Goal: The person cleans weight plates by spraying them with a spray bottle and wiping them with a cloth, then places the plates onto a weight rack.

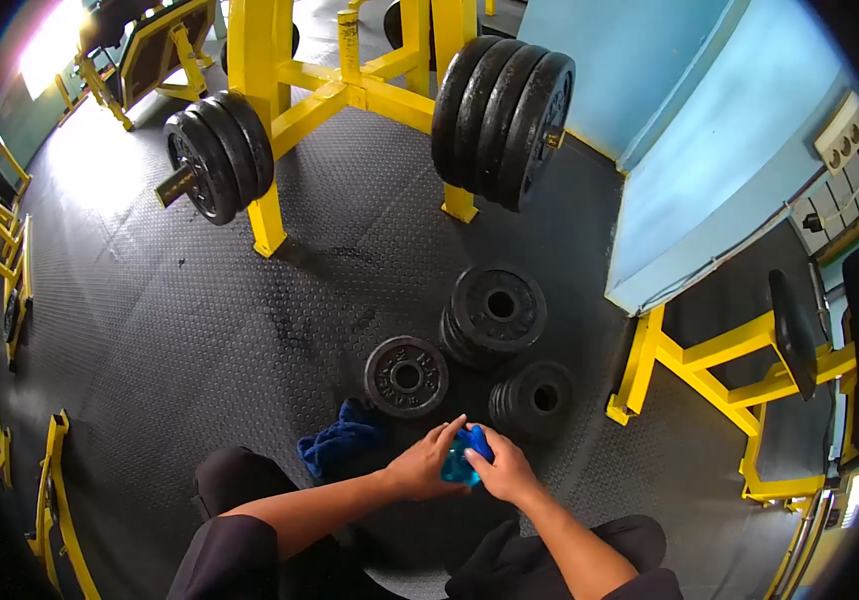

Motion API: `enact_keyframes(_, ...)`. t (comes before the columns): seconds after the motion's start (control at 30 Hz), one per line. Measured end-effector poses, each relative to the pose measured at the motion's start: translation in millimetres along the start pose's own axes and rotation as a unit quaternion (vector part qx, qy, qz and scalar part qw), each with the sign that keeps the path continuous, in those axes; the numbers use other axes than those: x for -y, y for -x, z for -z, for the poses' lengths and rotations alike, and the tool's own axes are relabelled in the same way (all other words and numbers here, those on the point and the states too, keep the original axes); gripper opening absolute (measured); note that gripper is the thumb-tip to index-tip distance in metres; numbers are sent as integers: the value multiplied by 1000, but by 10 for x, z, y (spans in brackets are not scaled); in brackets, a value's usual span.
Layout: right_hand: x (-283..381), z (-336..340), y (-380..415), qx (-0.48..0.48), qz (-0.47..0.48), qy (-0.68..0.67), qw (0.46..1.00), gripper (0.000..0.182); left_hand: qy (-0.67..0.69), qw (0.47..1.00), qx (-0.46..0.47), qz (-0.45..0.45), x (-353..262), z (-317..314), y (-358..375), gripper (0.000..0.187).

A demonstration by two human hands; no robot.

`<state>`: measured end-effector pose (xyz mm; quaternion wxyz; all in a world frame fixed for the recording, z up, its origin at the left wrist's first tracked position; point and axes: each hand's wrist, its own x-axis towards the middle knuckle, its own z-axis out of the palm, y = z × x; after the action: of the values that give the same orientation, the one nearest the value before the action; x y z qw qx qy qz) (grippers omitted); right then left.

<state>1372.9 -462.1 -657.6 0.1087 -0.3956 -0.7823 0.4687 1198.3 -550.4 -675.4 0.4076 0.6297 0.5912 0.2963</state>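
Between my two hands is a small bottle (pixel 459 468) with a see-through blue-green body and a darker blue top. My left hand (pixel 421 466) is closed around its left side. My right hand (pixel 505 470) grips it from the right, near the blue top. Fingers cover much of the bottle. A crumpled dark blue cloth (pixel 341 440) lies on the floor left of my left hand. Just beyond my hands sit a black weight plate (pixel 406 377) with raised lettering, a stack of larger plates (pixel 498 306) and a stack of smaller plates (pixel 544 398).
A yellow rack (pixel 324 105) stands ahead, with several black plates loaded on its left (pixel 219 158) and right (pixel 504 125) sides. Yellow bench equipment (pixel 719 370) is at the right, by a light blue wall (pixel 719 170). Textured black rubber flooring (pixel 169 330) spreads around me.
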Motion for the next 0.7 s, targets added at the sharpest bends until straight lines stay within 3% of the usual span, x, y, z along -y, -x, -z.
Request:
enact_keyframes(0.03,44,-52,14,-2,-7,6,1000,49,8,1000,3,-5,-88,-5,-19,107)
enact_keyframes(0.1,109,-106,-3,-46,-53,-56,996,52,129,985,29,108,-217,-6,-80,107)
enact_keyframes(0.13,205,-29,-62,-16,-39,-124,991,65,130,988,-11,78,-193,-59,-102,102)
enact_keyframes(0.17,322,69,-76,-17,-41,-122,992,65,132,988,-10,77,-159,-99,-130,102)
enact_keyframes(0.23,765,292,-34,32,27,41,998,79,338,940,-23,37,-86,-129,-192,97)
enact_keyframes(0.3,649,286,17,35,5,38,999,89,374,922,36,92,-125,-30,-122,93)
enact_keyframes(0.37,626,293,13,122,-24,76,989,82,285,957,51,26,-12,-41,-3,98)
enact_keyframes(0.4,703,201,-15,75,-6,60,995,64,302,948,77,60,-62,56,28,108)
enact_keyframes(0.43,690,104,-65,83,-4,62,995,64,306,947,70,64,-70,95,81,108)
enact_keyframes(0.5,496,-116,-178,-11,-27,-36,999,48,217,975,37,0,-53,153,179,118)
enact_keyframes(0.57,157,-303,-309,-10,-28,-49,998,39,198,979,55,3,67,262,234,113)
enact_keyframes(0.63,-80,-473,-386,-37,47,34,998,34,65,965,181,177,250,354,295,103)
enact_keyframes(0.67,12,-476,-455,38,-61,-5,997,29,7,969,175,172,325,428,361,91)
enact_keyframes(0.7,36,-517,-516,45,-60,-4,997,29,10,969,171,176,394,477,435,91)
